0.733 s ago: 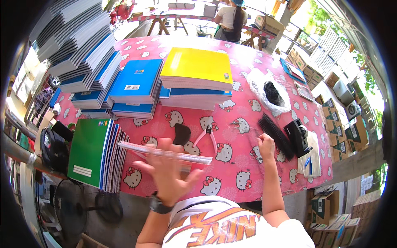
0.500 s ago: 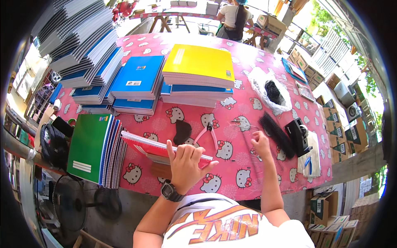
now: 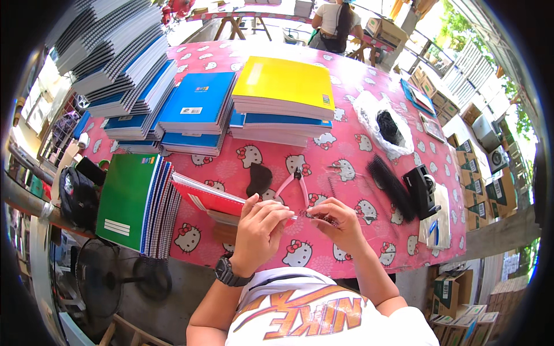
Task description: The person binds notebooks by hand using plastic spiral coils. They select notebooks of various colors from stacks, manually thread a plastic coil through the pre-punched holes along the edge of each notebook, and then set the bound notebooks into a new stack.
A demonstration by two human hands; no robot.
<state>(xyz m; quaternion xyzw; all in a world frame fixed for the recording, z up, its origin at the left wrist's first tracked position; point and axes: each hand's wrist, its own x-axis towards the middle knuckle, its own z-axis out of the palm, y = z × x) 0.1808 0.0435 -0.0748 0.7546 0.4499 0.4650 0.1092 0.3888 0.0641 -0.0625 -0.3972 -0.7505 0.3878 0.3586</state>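
A red notebook (image 3: 210, 199) stands on its long edge at a slant, propped on a brown block. My left hand (image 3: 259, 230) is closed on its right end. Just off that end, my right hand (image 3: 341, 224) pinches a dark spiral binding coil (image 3: 324, 218), whose tip is at the notebook's corner. Whether the coil has entered the holes cannot be made out. Beyond my hands lie pink-handled cutting pliers (image 3: 297, 180) with their handles apart, beside a flat black piece (image 3: 259, 177). To the right of my right hand rests a bundle of black coils (image 3: 392, 187).
Green-covered notebooks (image 3: 130, 199) stand at the left. Behind them rise tall spiral notebook stacks (image 3: 118, 75), blue notebooks (image 3: 193, 104) and yellow-topped ones (image 3: 283, 86). At the right are a white plastic bag (image 3: 384, 124) and a black desktop device (image 3: 420, 190). A person (image 3: 334, 26) sits far back.
My right hand has come left from beside the coil bundle to the notebook's right end, with a coil now visible in its fingers. My left hand's fingers have closed more around the notebook.
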